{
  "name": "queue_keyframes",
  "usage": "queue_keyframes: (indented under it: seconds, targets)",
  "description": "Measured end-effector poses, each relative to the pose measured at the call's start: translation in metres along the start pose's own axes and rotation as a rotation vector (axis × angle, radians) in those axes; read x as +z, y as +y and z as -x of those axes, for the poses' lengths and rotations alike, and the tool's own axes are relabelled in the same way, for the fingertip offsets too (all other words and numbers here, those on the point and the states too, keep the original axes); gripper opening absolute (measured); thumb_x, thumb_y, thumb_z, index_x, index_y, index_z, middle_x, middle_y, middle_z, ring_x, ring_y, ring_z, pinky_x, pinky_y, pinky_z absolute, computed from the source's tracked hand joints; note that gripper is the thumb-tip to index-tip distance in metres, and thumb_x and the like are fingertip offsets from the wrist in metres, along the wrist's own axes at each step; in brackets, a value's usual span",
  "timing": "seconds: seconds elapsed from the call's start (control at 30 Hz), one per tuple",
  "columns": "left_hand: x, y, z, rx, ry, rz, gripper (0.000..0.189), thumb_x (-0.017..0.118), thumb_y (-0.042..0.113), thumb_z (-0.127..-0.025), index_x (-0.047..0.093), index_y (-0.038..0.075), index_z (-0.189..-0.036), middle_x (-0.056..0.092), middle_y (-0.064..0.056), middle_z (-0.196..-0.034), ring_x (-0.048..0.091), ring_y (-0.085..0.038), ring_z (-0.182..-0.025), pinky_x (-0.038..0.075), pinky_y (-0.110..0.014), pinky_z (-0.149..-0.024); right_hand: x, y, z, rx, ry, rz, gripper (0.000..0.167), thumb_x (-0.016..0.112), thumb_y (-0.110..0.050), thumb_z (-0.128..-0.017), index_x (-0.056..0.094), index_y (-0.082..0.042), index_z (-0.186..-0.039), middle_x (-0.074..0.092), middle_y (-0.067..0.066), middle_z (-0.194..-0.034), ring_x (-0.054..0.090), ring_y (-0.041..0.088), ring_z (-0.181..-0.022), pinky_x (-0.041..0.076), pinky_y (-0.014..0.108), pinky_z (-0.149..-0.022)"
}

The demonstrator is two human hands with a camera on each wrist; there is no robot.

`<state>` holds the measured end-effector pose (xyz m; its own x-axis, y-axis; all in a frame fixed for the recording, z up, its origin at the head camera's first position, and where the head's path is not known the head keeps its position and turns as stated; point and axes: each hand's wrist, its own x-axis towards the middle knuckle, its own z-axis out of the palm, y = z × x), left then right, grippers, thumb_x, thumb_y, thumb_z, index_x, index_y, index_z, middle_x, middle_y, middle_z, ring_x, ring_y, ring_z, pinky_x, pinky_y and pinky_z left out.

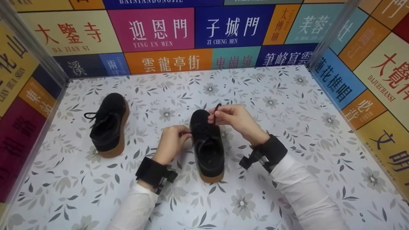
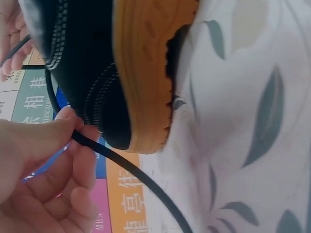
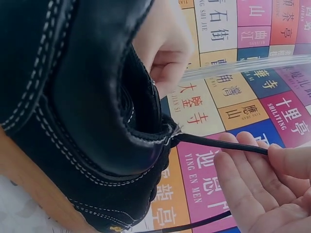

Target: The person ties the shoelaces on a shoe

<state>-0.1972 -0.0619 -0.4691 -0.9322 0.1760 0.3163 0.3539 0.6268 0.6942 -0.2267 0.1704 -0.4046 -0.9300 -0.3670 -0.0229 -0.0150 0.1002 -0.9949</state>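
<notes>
Wears white sleeves [image 1: 134,204] at the near edge, then dark wrist straps [image 1: 153,172] fitted with small black devices [image 1: 169,176]. Reaches from both sides toward a black shoe [image 1: 209,156] near the middle of the flower-patterned table [image 1: 179,207], upright on its tan sole [image 1: 212,178], heel near and toe away. Pinches the left lace [image 2: 136,170] between thumb and fingertips of the left hand [image 1: 171,142], just beside the shoe's left flank; in the left wrist view, trails a loose length in a curve past the fingertips. Likewise pinches the right lace [image 3: 218,142] with the right hand [image 1: 238,121], over the shoe's right front part, a short piece rising above the fingertips; in the right wrist view, stretches it nearly straight from the lacing to the thumb, the other fingers extended. Has a second black shoe [image 1: 110,127] well apart to the left and slightly farther back, also upright and toe away, with a lace loop [image 1: 91,113] out over its left side. Faces, beyond the table, a back wall [image 1: 151,28] of coloured panels with Chinese characters and Latin lettering, flanked by a similar left wall [image 1: 22,127] and right wall [image 1: 383,80].
</notes>
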Motion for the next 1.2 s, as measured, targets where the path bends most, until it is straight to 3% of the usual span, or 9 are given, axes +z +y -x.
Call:
queue_keyframes:
  seconds: [0.47,0.83,1.07,1.2]
  targets:
    - [-0.013,0.026,-0.006,0.058,0.058,0.067,0.007,0.078,0.009,-0.085,0.077,0.003,-0.088,0.077,-0.009,-0.082,0.070,-0.023,-0.075,0.058,-0.041,-0.074,0.004,0.004,-0.010,0.010,0.013,-0.019,0.031,0.054,-0.005,-0.102,0.058,0.018,-0.122,0.076,-0.002,-0.089,0.074,0.011,-0.084,0.061,0.027,-0.080]
    - [0.000,0.040,-0.009,0.048,0.141,0.194,0.008,0.078,0.011,-0.086,0.077,0.004,-0.089,0.076,-0.008,-0.081,0.068,-0.019,-0.072,0.058,-0.041,-0.070,0.007,0.005,-0.011,0.023,0.027,-0.043,0.032,0.055,-0.004,-0.102,0.059,0.016,-0.125,0.077,0.000,-0.089,0.075,0.011,-0.083,0.061,0.027,-0.080]
    - [0.011,0.046,-0.009,0.031,0.219,0.196,0.009,0.078,0.015,-0.087,0.078,0.006,-0.089,0.076,-0.005,-0.082,0.067,-0.015,-0.069,0.053,-0.024,-0.065,0.012,0.006,-0.013,0.043,0.056,-0.033,0.030,0.056,-0.003,-0.101,0.061,0.015,-0.124,0.077,0.001,-0.090,0.075,0.011,-0.082,0.061,0.027,-0.080]
    - [0.015,0.048,-0.010,0.029,0.252,0.204,0.010,0.079,0.017,-0.087,0.079,0.007,-0.090,0.077,-0.005,-0.084,0.067,-0.014,-0.068,0.054,-0.023,-0.064,0.015,0.008,-0.017,0.049,0.058,-0.054,0.030,0.056,-0.001,-0.100,0.060,0.018,-0.122,0.077,0.004,-0.092,0.075,0.011,-0.083,0.061,0.028,-0.081]
